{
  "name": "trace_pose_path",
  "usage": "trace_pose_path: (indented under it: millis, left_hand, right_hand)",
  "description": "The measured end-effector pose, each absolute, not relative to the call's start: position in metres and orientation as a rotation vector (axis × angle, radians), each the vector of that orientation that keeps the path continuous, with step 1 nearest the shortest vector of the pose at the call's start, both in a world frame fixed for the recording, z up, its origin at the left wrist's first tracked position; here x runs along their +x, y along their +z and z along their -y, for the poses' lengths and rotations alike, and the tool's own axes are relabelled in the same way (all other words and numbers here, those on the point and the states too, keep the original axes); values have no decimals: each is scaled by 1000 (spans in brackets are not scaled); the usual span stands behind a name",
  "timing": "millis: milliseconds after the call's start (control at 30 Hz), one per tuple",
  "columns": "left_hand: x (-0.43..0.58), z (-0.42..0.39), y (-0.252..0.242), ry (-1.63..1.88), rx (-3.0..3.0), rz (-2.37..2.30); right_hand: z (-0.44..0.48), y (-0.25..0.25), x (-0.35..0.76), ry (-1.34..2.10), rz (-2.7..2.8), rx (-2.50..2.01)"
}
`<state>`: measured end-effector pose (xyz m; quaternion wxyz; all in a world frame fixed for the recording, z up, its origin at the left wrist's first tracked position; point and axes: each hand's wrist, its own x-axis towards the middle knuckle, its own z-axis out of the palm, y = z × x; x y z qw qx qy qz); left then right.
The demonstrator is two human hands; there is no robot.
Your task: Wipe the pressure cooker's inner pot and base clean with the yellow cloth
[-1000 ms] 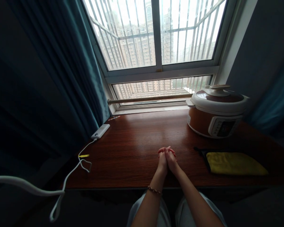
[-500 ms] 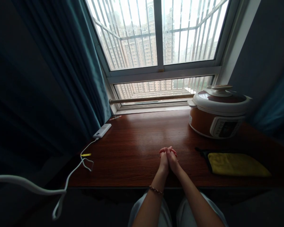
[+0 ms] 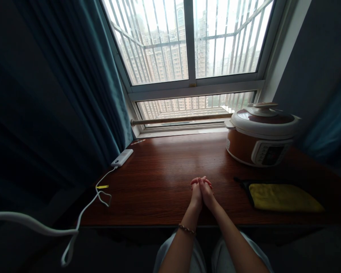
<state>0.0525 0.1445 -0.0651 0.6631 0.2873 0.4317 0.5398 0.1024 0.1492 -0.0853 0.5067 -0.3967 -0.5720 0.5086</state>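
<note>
My left hand (image 3: pixel 197 192) and my right hand (image 3: pixel 206 191) are clasped over the dark red wooden table (image 3: pixel 159 174), near its front edge. Their fingers are interlaced and closed around each other, and no object shows between them. The palms are hidden. A beaded bracelet (image 3: pixel 186 229) circles my left wrist. Nearest to the right hand lies a flat pouch (image 3: pixel 284 197), yellow with a black edge.
A white and orange electric cooker (image 3: pixel 261 136) with its lid on stands at the right rear. At left lies a white device (image 3: pixel 122 157) with a white cable (image 3: pixel 86 207) running off the table. A curtain (image 3: pixel 102 83) hangs beside the barred window (image 3: pixel 191 81).
</note>
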Motion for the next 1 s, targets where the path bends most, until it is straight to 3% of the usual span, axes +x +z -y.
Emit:
trace_pose_path:
  millis: [667,1000]
  left_hand:
    - [52,-144,-60,1195,648,-991]
    - [56,-145,-57,1268,705,-1100]
  right_hand:
    - [-152,-86,101,1255,1353,-996]
    - [-139,-58,98,1323,1232,-882]
